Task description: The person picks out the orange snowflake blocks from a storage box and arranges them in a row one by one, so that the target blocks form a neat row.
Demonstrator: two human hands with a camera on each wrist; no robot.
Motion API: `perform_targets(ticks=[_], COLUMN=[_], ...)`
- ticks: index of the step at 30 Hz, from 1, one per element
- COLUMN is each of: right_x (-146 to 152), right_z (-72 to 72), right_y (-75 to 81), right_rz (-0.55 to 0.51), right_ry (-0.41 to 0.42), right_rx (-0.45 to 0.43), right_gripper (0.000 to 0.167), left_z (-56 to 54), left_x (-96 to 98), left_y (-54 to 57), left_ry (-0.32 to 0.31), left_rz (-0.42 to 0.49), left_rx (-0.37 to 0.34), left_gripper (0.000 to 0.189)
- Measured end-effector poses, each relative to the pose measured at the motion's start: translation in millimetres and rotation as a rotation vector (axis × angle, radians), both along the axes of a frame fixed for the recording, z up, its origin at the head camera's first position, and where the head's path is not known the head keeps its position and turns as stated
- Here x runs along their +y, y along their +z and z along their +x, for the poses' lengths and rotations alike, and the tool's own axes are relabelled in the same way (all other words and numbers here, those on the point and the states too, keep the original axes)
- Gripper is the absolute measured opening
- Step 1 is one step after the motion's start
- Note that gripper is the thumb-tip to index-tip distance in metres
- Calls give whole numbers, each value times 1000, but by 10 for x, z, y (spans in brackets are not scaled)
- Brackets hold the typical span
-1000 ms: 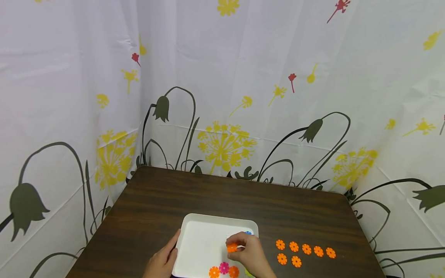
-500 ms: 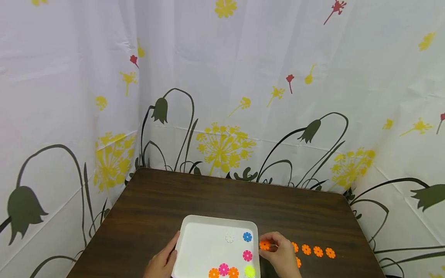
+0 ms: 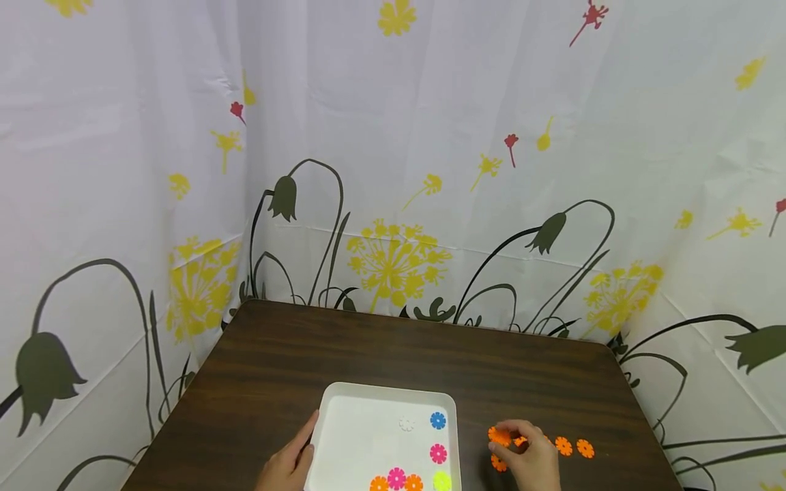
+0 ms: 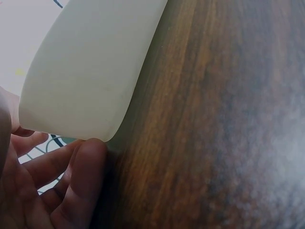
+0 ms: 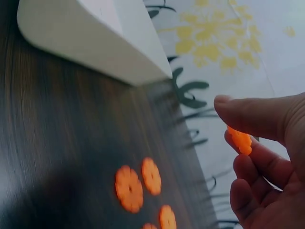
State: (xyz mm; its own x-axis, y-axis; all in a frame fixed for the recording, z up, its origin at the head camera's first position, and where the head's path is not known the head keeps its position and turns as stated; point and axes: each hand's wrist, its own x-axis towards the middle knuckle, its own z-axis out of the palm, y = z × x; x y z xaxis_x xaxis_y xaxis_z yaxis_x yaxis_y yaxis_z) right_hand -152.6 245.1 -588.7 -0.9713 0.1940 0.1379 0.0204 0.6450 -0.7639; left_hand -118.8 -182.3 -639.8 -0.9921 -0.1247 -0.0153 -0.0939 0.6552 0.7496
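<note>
My right hand (image 3: 529, 455) pinches an orange flower-shaped disc (image 5: 240, 142) between thumb and fingers. In the head view it is over the orange discs lying on the table, right of the white tray (image 3: 353, 429). The other fingers show below the held disc in the right wrist view. My left hand (image 3: 287, 460) holds the tray's left side, its fingers along the outer wall. In the left wrist view, fingertips (image 4: 90, 152) meet the tray's lower edge. Inside the tray are a blue disc (image 3: 438, 420), pink ones, a yellow one (image 3: 442, 481), two orange ones and a white one (image 3: 406, 424).
Several orange discs (image 3: 563, 446) lie on the dark wooden table (image 3: 368, 348) right of the tray, partly hidden by my right hand. A white curtain (image 3: 393, 102) printed with flowers hangs behind the table and at its sides.
My right hand has moved from above the tray to the right, over the orange discs on the table, carrying its orange disc. The left hand stays at the tray.
</note>
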Motion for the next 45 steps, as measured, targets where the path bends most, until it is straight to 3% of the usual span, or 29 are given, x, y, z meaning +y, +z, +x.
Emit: perform_targets(ticks=[11,19,30,39,45], right_x=[541,806,950,956,933], right_z=[44,39,-23,-24,-15], right_y=[-64,-173,-422,-489,-508], right_rz=[90,80,42,61,72], right_ry=[-109,-145,-96,-89,-104], right_rx=[-110,-182,-411,-415,-359], right_gripper=[30,33,44,41,37], left_z=[12,35,19,-2,-2], left_x=[-4,-1,8,11,19], left_y=[-30,-52,-21,-18,-24], left_ry=[3,-10,-8,-4,13], left_rz=[-13,-4,-5,-8,-7], left_rx=[39,32,35,28,20], left_gripper=[55,56,55,54,56])
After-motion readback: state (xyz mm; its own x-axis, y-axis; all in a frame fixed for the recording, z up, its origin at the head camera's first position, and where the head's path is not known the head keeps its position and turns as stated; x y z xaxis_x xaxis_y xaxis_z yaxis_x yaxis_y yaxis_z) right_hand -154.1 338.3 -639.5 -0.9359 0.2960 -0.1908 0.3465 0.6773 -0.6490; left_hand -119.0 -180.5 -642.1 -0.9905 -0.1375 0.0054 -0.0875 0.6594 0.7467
